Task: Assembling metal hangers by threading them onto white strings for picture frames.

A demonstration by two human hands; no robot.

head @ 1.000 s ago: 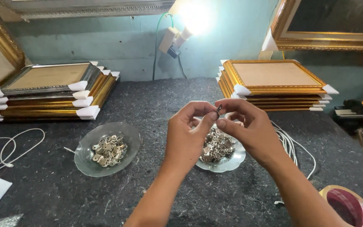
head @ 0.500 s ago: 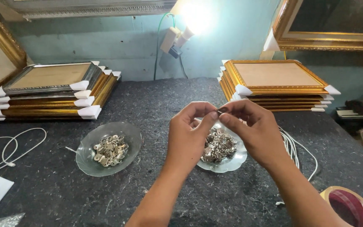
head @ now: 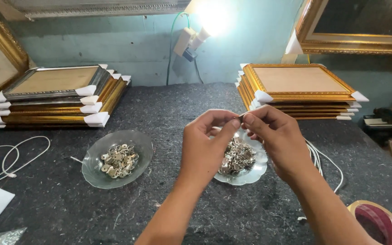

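Both hands are up over the dark grey desk [head: 182,104], meeting fingertip to fingertip. The left hand [head: 205,145] has thumb and forefinger pressed together, and the right hand [head: 280,138] answers with its own thumb and forefinger closed in; between the two sets of fingers [head: 232,128] sits a small metal piece [head: 241,117], pinched from both sides and mostly hidden, so its exact shape can't be told. Directly below the fingers, partly covered by both hands, is a glass dish [head: 250,174] heaped with small silvery metal hangers [head: 237,159]. Out to the left of the left hand's fingers, well apart from them, a second glass dish [head: 91,170] rests on the desk with a smaller pile of the same kind of metal hangers in a mixed silver and brass tone [head: 116,161]. Beyond the fingers to the right stands a stack of gold picture frames [head: 296,97] with white corner protectors; far to the left, past the second dish, a matching stack of frames [head: 55,102] topped by a silver one. A white cable [head: 325,159] trails behind the right hand, another white cable [head: 14,156] loops at the far left edge, and a roll of tape [head: 377,222] sits low by the right forearm. A bare bulb [head: 214,18] glares on the wall above the fingers.
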